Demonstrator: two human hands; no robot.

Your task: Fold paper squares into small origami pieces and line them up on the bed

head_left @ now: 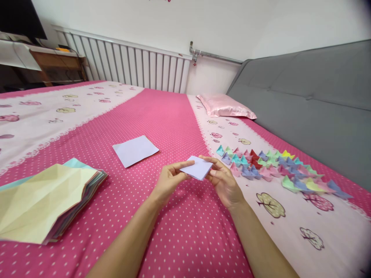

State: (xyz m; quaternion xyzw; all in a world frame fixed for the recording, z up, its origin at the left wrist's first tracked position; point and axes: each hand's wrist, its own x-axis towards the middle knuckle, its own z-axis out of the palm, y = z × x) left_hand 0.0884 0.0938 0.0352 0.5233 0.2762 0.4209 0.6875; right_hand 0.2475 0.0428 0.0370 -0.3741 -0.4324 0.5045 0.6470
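A small folded square of lavender paper [198, 168] is held above the bed between both hands. My left hand [171, 178] pinches its left corner, thumb and fingers pressed together. On the opposite side my right hand [224, 181] grips the right corner, with the fingers partly behind the paper. Farther forward and to the left lies a flat stack of lavender paper sheets [135, 150] on the pink bedspread. Several rows of small folded paper boats [272, 164] in many colours stand to the right of my hands.
A thick pile of creased paper sheets [43, 197], pale yellow on top, lies at the left. A pink pillow [226, 106] rests near the grey headboard [307, 88]. Behind the bed are a white radiator [130, 61] and a wooden desk [58, 60] with a dark screen [21, 19].
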